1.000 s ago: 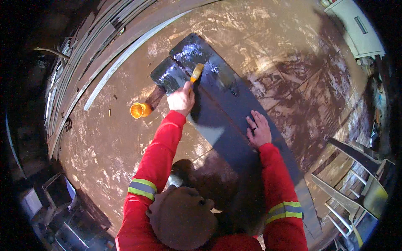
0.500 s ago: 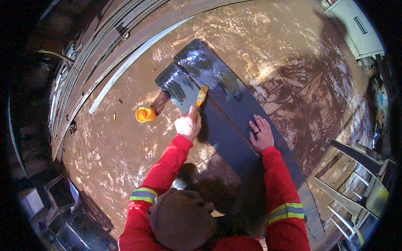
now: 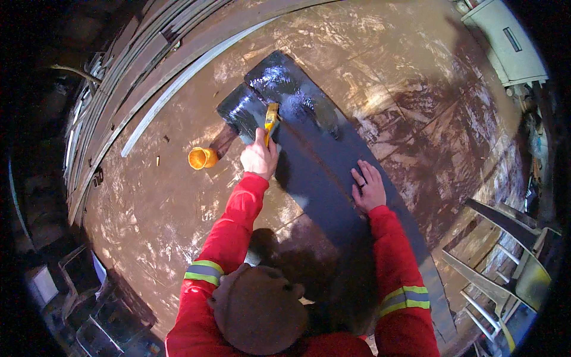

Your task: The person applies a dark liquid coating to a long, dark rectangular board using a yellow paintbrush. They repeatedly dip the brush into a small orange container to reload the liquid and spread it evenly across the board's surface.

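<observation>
My left hand (image 3: 259, 157) is closed around the yellow handle of a paintbrush (image 3: 272, 113). Its bristles are at the narrower left strip of a long dark grey sheet (image 3: 315, 184), close to the slit that splits it lengthwise. At the far end of both strips lies a glossy, wet-looking dark coat; the nearer part is matt. My right hand (image 3: 371, 189) lies on the sheet with fingers stretched, a dark ring on one of them. Left of the sheet, a small orange cup (image 3: 213, 157) stands on the floor; its contents cannot be made out.
Long bars and strips (image 3: 113, 113) are stacked along the left, with a pale strip (image 3: 196, 70) beside them on the stained brown floor (image 3: 160, 220). A chair-like frame (image 3: 505, 262) stands at the right, a light cabinet (image 3: 504, 38) at the far right. Dark frames (image 3: 89, 285) crowd the lower left.
My left hand has moved the brush away from me and slightly left, further up the narrow strip. My right hand stays on the sheet. The whole view has shifted slightly.
</observation>
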Tool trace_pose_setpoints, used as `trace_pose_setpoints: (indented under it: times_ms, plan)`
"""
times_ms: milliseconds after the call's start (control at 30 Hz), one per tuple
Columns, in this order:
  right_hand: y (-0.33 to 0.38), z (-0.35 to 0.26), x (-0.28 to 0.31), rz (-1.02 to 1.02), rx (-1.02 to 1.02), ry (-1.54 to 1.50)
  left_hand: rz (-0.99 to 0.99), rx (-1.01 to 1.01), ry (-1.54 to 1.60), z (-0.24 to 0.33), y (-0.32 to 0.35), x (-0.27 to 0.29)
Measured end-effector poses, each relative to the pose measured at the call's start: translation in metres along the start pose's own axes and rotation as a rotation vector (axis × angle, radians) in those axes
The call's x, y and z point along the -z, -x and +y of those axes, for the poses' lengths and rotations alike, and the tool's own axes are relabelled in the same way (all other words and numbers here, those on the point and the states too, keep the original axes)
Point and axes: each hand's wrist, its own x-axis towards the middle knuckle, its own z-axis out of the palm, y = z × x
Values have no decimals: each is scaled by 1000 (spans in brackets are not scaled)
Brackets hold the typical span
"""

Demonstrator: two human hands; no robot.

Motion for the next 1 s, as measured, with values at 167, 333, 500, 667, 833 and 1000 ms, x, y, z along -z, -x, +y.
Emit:
trace_pose_setpoints:
  times_ms: [167,333,500,667,833,1000]
  plan:
    - [-1,-1,3,6,-8,-2,-21,4,82,2,20,-5]
    - [0,2,1,1,-7,8,-3,58,30,-2,1,-2]
    - [0,1,1,-6,-10,5,23,83,45,-3,-28,8]
    - [2,7,1,-14,-4,10,-155,-147,32,22,9,4]
    - [0,3,3,-32,-12,16,-140,-237,173,34,-41,27]
    - [-1,1,3,-33,-4,-12,-226,-449,125,23,-102,7]
